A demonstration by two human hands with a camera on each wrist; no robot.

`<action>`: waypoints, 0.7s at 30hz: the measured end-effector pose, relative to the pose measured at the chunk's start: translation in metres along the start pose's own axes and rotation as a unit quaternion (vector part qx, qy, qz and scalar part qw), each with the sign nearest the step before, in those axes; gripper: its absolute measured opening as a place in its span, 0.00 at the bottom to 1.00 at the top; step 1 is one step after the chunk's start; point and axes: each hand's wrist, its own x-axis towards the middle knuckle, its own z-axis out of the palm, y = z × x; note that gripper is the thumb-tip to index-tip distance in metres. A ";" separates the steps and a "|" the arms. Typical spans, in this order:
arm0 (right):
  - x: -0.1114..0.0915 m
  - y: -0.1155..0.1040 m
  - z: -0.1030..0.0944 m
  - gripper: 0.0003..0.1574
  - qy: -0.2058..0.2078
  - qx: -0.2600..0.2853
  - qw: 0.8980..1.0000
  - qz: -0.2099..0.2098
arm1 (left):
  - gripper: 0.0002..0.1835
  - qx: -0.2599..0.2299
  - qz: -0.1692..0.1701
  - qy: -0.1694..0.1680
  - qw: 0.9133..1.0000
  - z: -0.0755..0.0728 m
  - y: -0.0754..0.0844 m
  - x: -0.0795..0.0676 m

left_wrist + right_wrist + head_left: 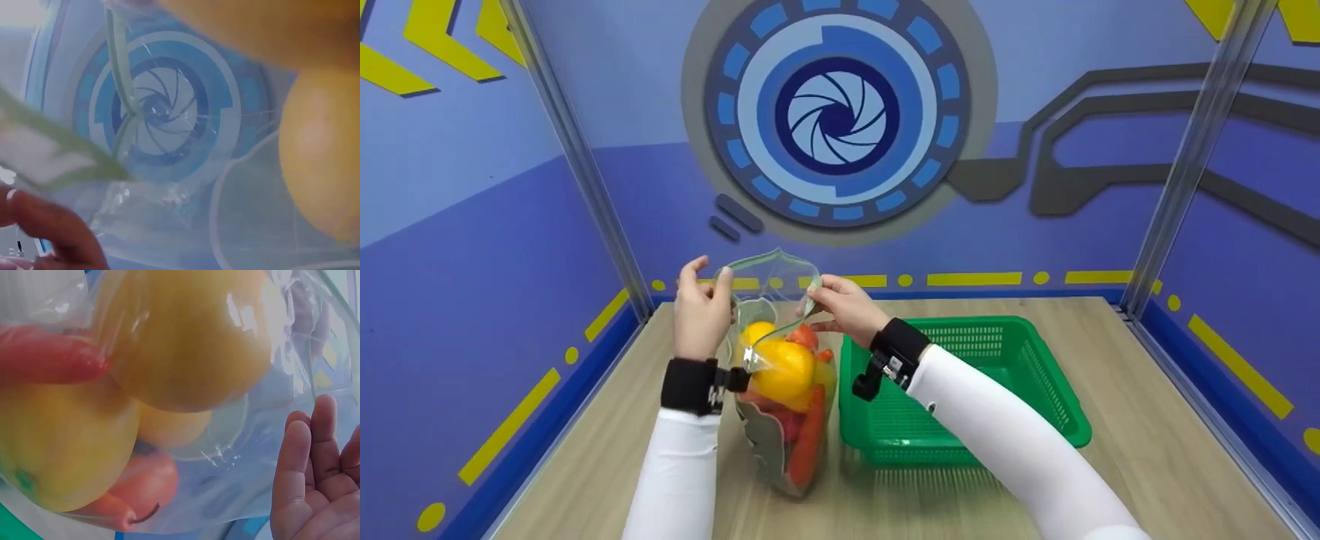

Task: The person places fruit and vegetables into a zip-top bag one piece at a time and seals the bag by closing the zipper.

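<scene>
A clear zip bag (750,412) with a green-edged mouth stands on the table, its mouth spread wide. Inside are a large yellow-orange fruit (786,369), a smaller yellow fruit (757,331), a red tomato-like piece (802,337) and a long orange-red vegetable (807,442). On the mouth's left side, my left hand (701,319) grips the rim with thumb and bent fingers. The right hand (849,306) pinches the opposite rim between thumb and forefinger; its other fingers (292,467) extend beside the film in the right wrist view. A lemon-like fruit (320,152) shows close in the left wrist view.
A green plastic basket (1039,375) with slotted walls stands right of the bag, under the right forearm. Printed blue walls (645,195) with metal corner posts enclose the wooden table (1147,450) at the back and sides.
</scene>
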 end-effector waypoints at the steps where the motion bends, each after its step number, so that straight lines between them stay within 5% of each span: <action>1: 0.001 0.001 0.001 0.15 0.001 0.003 1.000 0.000 | 0.29 0.000 -0.001 -0.014 1.000 -0.001 0.000 -0.005; 8: 0.001 0.003 -0.001 0.16 0.020 0.022 1.000 -0.006 | 0.23 0.034 0.032 -0.084 0.995 -0.004 0.003 -0.042; 14: 0.004 0.004 -0.002 0.15 0.042 0.025 0.999 -0.006 | 0.27 0.132 0.024 -0.133 0.982 -0.012 0.016 -0.062; 17: 0.005 0.005 -0.003 0.15 0.049 0.022 0.999 -0.005 | 0.20 0.181 0.030 -0.126 0.975 -0.014 0.023 -0.070; 21: 0.004 0.006 -0.003 0.14 0.050 0.011 0.999 -0.008 | 0.10 0.208 0.061 -0.074 0.973 -0.015 0.029 -0.078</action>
